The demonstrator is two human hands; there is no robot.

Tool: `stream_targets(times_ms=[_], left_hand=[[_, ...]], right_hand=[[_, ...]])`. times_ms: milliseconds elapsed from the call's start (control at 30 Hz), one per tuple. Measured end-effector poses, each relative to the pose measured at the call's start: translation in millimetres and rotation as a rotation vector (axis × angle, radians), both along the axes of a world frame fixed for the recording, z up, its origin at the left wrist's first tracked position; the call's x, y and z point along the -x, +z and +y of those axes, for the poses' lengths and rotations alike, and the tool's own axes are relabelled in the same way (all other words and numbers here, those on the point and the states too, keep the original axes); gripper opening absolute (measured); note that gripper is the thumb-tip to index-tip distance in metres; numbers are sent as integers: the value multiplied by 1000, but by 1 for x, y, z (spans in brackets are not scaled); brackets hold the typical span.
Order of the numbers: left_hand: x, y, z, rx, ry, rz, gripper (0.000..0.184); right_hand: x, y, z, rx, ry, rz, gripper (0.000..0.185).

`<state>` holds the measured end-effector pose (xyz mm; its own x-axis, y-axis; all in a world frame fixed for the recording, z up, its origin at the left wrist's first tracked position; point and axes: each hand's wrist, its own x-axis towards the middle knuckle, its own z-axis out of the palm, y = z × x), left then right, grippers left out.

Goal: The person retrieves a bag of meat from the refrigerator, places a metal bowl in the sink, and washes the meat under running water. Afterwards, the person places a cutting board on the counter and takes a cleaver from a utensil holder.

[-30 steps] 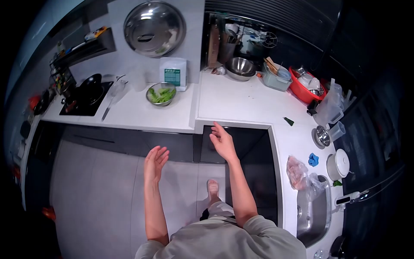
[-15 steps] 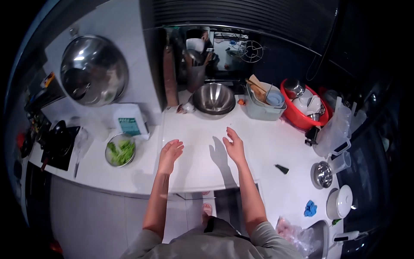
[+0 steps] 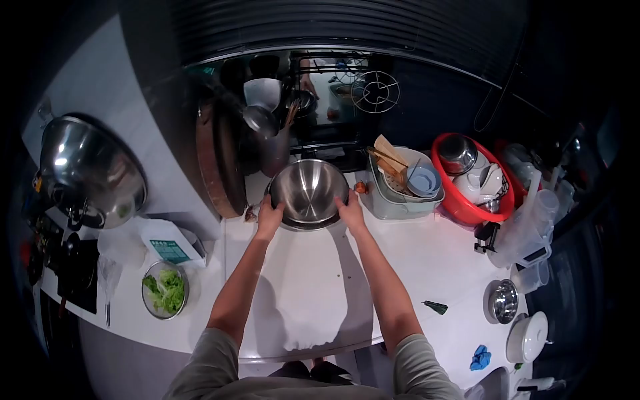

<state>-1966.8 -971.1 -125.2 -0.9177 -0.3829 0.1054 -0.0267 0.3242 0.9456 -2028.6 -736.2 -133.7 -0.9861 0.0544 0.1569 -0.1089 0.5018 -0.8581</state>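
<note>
A shiny steel mixing bowl (image 3: 309,187) stands at the back of the white counter, its inside facing up. My left hand (image 3: 270,218) is closed on the left side of its rim, thumb over the edge. On the opposite side my right hand (image 3: 351,213) grips the rim in the same way. My fingers are partly hidden behind the bowl. A darker edge shows under the bowl's front; I cannot tell whether it is a second bowl. Close to my right hand lies a small orange-brown thing (image 3: 361,187).
At the back right are a pale green basin (image 3: 400,208) of utensils and a red basin (image 3: 461,208) of dishes. Lettuce (image 3: 164,291) fills a bowl on the left. A dark-green object (image 3: 435,307), a blue cloth (image 3: 480,358) and a white lidded pot (image 3: 531,337) are on the right.
Both hands were open over the counter and have reached forward to take hold of the steel bowl's sides. The view has shifted forward, closer to the back of the counter.
</note>
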Motion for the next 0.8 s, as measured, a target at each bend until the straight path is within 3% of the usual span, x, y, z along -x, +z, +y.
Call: stream_targets(times_ms=[167, 300, 500, 600, 633, 700, 767, 800], left_hand=[[15, -27, -5, 111, 30, 16, 59], [4, -5, -1, 240, 42, -19, 57], [4, 1, -5, 97, 57, 105, 57], [-27, 54, 5, -16, 13, 148, 57], [-37, 68, 12, -66, -10, 138, 57], [-50, 73, 27, -290, -108, 363, 57], [-76, 85, 44, -238, -164, 309, 57], [-92, 97, 60, -393, -245, 290, 57]], right_hand=[[-7, 0, -7, 16, -15, 67, 58], [-14, 11, -8, -33, -40, 34, 63], [-25, 45, -11, 245, 62, 58, 63], [-51, 88, -9, 289, 80, 140, 63], [-59, 90, -6, 289, 69, 196, 63], [-95, 110, 5, 282, -6, 260, 64], [-142, 124, 28, 278, -97, 207, 65], [-166, 127, 41, 301, -146, 184, 65]])
